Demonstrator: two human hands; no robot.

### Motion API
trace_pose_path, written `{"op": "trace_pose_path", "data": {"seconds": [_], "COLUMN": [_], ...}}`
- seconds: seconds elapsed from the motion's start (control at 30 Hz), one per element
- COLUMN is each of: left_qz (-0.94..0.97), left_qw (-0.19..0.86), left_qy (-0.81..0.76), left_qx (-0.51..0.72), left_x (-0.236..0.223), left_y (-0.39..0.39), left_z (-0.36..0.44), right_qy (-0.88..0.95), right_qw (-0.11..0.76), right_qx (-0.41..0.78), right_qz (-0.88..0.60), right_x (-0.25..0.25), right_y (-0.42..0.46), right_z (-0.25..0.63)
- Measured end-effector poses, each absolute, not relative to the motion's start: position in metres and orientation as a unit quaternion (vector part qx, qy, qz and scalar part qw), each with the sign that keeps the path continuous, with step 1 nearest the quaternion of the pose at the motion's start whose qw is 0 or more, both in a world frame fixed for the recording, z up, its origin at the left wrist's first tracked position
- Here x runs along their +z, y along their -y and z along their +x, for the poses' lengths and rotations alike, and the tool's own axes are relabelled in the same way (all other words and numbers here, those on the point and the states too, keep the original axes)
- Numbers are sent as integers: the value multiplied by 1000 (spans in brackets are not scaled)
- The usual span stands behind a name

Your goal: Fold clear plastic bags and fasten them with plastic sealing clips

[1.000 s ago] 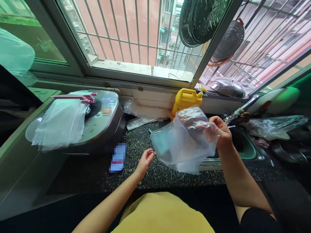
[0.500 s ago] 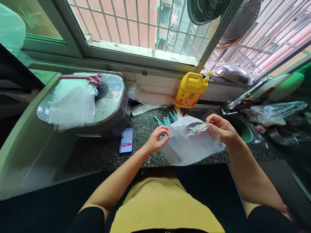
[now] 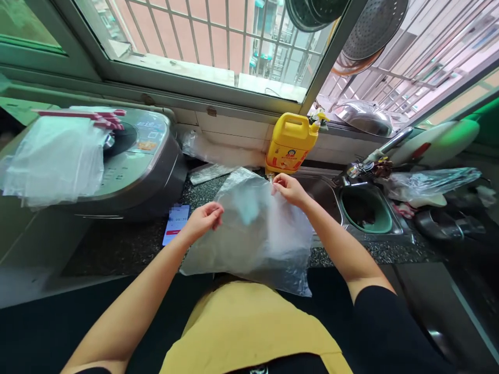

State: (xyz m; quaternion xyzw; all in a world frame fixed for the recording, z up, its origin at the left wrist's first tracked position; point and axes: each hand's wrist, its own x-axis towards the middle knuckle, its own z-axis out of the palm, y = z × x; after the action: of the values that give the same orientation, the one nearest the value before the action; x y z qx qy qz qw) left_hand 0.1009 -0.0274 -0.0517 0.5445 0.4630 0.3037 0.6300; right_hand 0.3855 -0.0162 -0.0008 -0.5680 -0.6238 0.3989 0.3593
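A clear, frosted plastic bag (image 3: 234, 244) is spread over the front of the counter, its lower edge hanging past the counter's edge. My right hand (image 3: 290, 189) pinches the bag near its upper right edge. At the bag's left edge, the fingers of my left hand (image 3: 205, 221) are closed on the plastic, partly hiding the grip. Blurred teal shapes (image 3: 247, 202) show through the bag, where the sticks lay on the counter.
A rice cooker (image 3: 156, 176) with zip bags (image 3: 62, 161) on top stands left, a phone (image 3: 175, 226) beside it. Behind the bag is a yellow jug (image 3: 290, 143). The sink (image 3: 323, 192) holds a green basin (image 3: 384, 223) at right. Pans hang by the window.
The bag has been spread out and shifted left and toward me, now covering the teal sticks. Both hands moved left and farther apart. The view turned slightly right.
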Motion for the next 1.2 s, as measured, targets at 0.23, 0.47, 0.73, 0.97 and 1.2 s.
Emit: {"op": "trace_pose_path", "data": {"seconds": [0.23, 0.47, 0.73, 0.97, 1.2], "left_qz": [524, 570, 519, 410, 337], "left_qw": [548, 481, 533, 656, 707], "left_qy": [-550, -588, -581, -489, -439], "left_qx": [350, 313, 331, 403, 441], "left_x": [-52, -50, -51, -21, 7], "left_y": [28, 13, -7, -9, -4], "left_z": [94, 76, 64, 72, 94], "right_qy": [649, 743, 819, 809, 758], "right_qw": [255, 303, 305, 321, 469], "right_qx": [472, 272, 16, 1, -17], "right_qz": [-539, -530, -486, -492, -454], "right_x": [-57, -41, -11, -23, -7], "right_y": [15, 19, 75, 90, 85], "right_z": [427, 420, 406, 362, 304]}}
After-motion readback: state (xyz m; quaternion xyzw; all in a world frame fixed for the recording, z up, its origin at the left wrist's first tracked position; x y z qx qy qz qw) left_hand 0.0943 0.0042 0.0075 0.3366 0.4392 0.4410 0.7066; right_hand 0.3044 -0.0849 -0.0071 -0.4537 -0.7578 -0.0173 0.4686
